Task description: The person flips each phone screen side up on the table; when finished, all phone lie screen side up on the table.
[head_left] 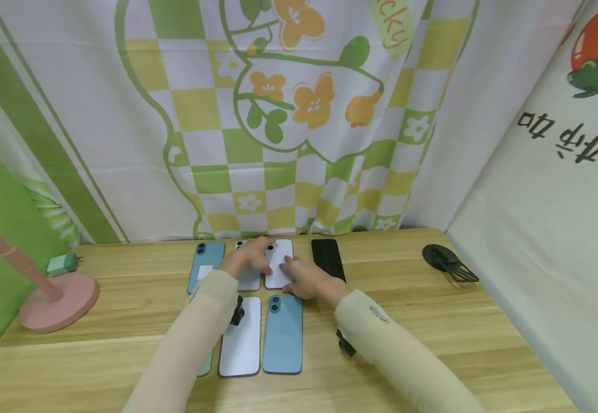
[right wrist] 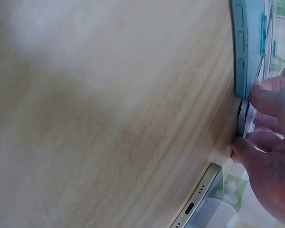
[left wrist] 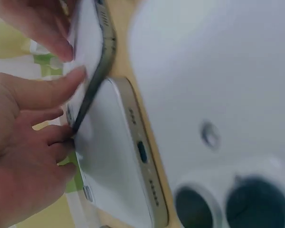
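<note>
Head view shows a rectangular white smartphone, back up, in the far row on a pale wood-grain bench, between both hands. The left hand is partly closed; in the left wrist view, its thumb lies over the phone's back and its fingers reach beneath the raised edge. That phone tilts, overlapping a second pale phone on its left. The right hand is partly closed as well, its bent fingers gripping the opposite lower corner. Further left lies a blue phone with a white label; to the right, a glossy black phone. Nearer the person are a larger white phone and a blue dual-camera phone.
</note>
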